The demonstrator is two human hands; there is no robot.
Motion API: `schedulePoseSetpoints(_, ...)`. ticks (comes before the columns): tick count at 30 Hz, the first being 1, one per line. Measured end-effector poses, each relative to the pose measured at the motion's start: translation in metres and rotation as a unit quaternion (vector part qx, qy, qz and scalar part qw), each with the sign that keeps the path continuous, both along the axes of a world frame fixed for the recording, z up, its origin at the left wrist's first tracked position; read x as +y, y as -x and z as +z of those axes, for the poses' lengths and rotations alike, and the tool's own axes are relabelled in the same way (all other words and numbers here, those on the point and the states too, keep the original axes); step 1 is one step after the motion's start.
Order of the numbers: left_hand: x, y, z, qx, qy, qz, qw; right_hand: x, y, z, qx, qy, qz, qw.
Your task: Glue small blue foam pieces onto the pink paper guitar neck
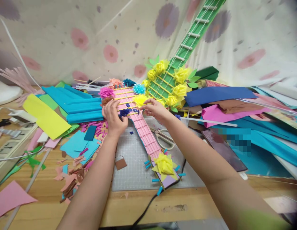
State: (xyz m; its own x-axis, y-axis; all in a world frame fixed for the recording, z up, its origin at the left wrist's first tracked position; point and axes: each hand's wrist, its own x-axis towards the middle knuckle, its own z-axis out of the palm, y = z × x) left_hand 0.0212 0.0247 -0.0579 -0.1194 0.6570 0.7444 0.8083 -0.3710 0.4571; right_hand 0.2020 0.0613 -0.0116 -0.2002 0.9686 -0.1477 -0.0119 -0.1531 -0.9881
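Observation:
A pink paper guitar (143,131) lies on a grey cutting mat (131,166), its body ringed with paper flowers. My left hand (113,116) rests on the guitar's body, fingers curled and pressed on a dark blue paper flower (124,112). My right hand (154,110) sits on the other side of the strings, fingers pinched at the guitar's edge beside a yellow paper flower (140,99). A second yellow flower (164,164) sits on the guitar's near end. A green paper guitar (186,44) with yellow flowers leans against the cloth behind.
Scissors (164,137) lie on the mat right of the pink guitar. Stacks of coloured paper fill both sides: teal sheets (76,103) left, blue and pink sheets (217,95) right. Paper scraps (72,179) litter the wooden table. A power strip (11,143) sits at the left edge.

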Motion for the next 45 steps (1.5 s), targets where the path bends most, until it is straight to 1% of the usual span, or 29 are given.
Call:
schedulePoseSetpoints(3, -0.002, 0.000, 0.002, -0.074, -0.075, 0.026, 0.994, 0.002, -0.002, -0.010, 0.015, -0.030, -0.024, 0.999)
schedulePoseSetpoints(5, 0.001, 0.002, 0.003, -0.148, -0.115, 0.055, 0.981, 0.003, -0.002, -0.014, 0.008, -0.051, -0.041, 0.998)
schedulePoseSetpoints(7, 0.006, 0.008, 0.005, -0.231, -0.125, 0.093, 0.960, 0.003, -0.003, -0.017, -0.011, -0.071, -0.050, 0.996)
schedulePoseSetpoints(9, 0.011, 0.016, 0.007, -0.318, -0.109, 0.121, 0.934, 0.004, -0.004, -0.021, -0.050, -0.093, -0.053, 0.993)
schedulePoseSetpoints(10, 0.014, 0.021, 0.009, -0.363, -0.099, 0.123, 0.918, 0.005, -0.005, -0.024, -0.079, -0.103, -0.056, 0.990)
schedulePoseSetpoints(12, 0.018, 0.029, 0.013, -0.441, -0.084, 0.098, 0.888, 0.008, -0.005, -0.031, -0.148, -0.110, -0.066, 0.981)
schedulePoseSetpoints(14, 0.019, 0.035, 0.018, -0.489, -0.082, 0.078, 0.865, 0.012, -0.004, -0.039, -0.200, -0.091, -0.079, 0.972)
schedulePoseSetpoints(16, 0.017, 0.035, 0.024, -0.513, -0.086, 0.062, 0.852, 0.016, -0.001, -0.046, -0.208, -0.057, -0.088, 0.972)
schedulePoseSetpoints(19, 0.011, 0.025, 0.035, -0.527, -0.086, 0.002, 0.845, 0.018, 0.006, -0.050, -0.145, -0.005, -0.087, 0.986)
schedulePoseSetpoints(22, 0.004, 0.008, 0.043, -0.509, -0.046, -0.068, 0.857, 0.014, 0.009, -0.045, -0.091, 0.033, -0.106, 0.990)
schedulePoseSetpoints(23, 0.002, 0.003, 0.044, -0.493, -0.016, -0.089, 0.865, 0.011, 0.009, -0.043, -0.081, 0.038, -0.121, 0.989)
schedulePoseSetpoints(25, 0.000, -0.007, 0.041, -0.454, 0.068, -0.120, 0.880, 0.004, 0.006, -0.038, -0.053, 0.040, -0.140, 0.988)
schedulePoseSetpoints(28, -0.002, -0.019, 0.031, -0.386, 0.205, -0.163, 0.884, -0.009, 0.000, -0.032, 0.021, 0.042, -0.113, 0.992)
schedulePoseSetpoints(30, -0.005, -0.028, 0.022, -0.348, 0.258, -0.185, 0.882, -0.017, -0.001, -0.029, 0.062, 0.041, -0.089, 0.993)
schedulePoseSetpoints(32, -0.008, -0.036, 0.015, -0.328, 0.284, -0.197, 0.879, -0.024, -0.001, -0.027, 0.085, 0.044, -0.073, 0.993)
schedulePoseSetpoints(35, -0.013, -0.045, 0.011, -0.323, 0.312, -0.201, 0.871, -0.030, 0.001, -0.027, 0.098, 0.047, -0.063, 0.992)
schedulePoseSetpoints(40, -0.018, -0.054, 0.013, -0.358, 0.333, -0.169, 0.856, -0.032, 0.000, -0.028, 0.090, 0.039, -0.050, 0.994)
schedulePoseSetpoints(45, -0.018, -0.051, 0.018, -0.412, 0.336, -0.174, 0.829, -0.035, -0.010, -0.023, 0.080, 0.020, -0.021, 0.996)
